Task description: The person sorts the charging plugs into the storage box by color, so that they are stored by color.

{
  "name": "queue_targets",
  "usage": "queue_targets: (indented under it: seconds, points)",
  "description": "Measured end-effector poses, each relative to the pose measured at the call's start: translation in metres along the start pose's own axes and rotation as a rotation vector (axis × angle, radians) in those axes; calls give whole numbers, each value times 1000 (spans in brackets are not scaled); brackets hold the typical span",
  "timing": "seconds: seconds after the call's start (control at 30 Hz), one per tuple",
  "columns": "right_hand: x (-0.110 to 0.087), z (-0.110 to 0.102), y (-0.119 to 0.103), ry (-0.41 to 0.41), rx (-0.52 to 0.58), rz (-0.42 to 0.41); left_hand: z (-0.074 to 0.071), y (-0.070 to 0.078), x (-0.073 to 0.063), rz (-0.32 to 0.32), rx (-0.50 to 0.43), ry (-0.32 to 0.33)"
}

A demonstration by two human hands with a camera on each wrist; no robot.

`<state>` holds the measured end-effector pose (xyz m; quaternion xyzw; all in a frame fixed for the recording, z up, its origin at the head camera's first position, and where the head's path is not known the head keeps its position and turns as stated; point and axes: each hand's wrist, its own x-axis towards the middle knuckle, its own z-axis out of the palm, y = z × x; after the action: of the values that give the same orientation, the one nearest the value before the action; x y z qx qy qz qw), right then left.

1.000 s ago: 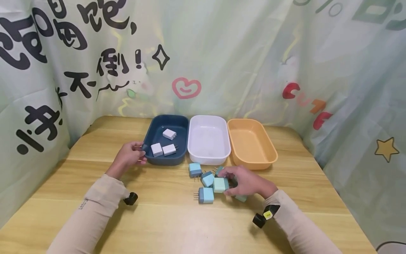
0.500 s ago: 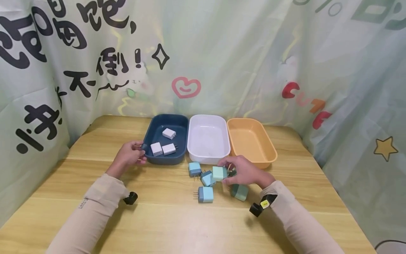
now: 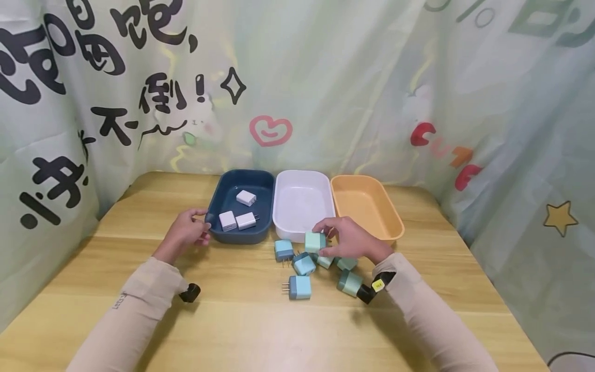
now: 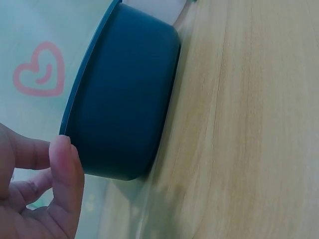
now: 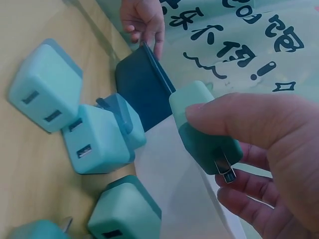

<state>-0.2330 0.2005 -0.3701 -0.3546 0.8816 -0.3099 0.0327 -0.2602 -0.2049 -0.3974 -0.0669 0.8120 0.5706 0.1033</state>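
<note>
My right hand (image 3: 348,237) pinches a green charger plug (image 3: 315,242) in front of the white tray (image 3: 304,235). In the right wrist view the thumb presses on this green charger plug (image 5: 194,104), and its metal prongs point toward the lower right. At the left corner of the dark blue tray (image 3: 239,236), my left hand (image 3: 186,230) pinches the rim between thumb and fingers. Several white charger plugs (image 3: 246,221) lie inside that tray. Below the right hand, blue charger plugs (image 3: 299,287) and green charger plugs (image 3: 349,282) are scattered on the table.
An orange tray (image 3: 400,230) stands to the right of the white one, the three trays side by side. The wooden table (image 3: 260,330) extends toward me. Behind it hangs a printed curtain (image 3: 325,103).
My right hand has lifted the green charger plug off the group and carried it toward the white tray, uncovering other green plugs. The left hand stays at the dark blue tray.
</note>
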Motion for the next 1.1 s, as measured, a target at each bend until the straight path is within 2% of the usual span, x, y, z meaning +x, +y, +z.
queue_targets:
  seconds: [0.1, 0.33, 0.57, 0.73, 1.1]
  points:
    - [6, -1, 1, 4, 35, 13, -1, 0, -1, -9, -11, -5]
    - [19, -7, 4, 46, 10, 4, -2, 3, -1, -53, -14, -10]
    - [30, -10, 8, 59, 34, 115, -2, 3, 0, -81, 6, -6]
    - [41, -10, 13, 73, 43, 145, -3, 2, 0, -72, 7, -9]
    - [63, -11, 25, 108, 84, 109, -2, 4, -1, -99, -12, -10]
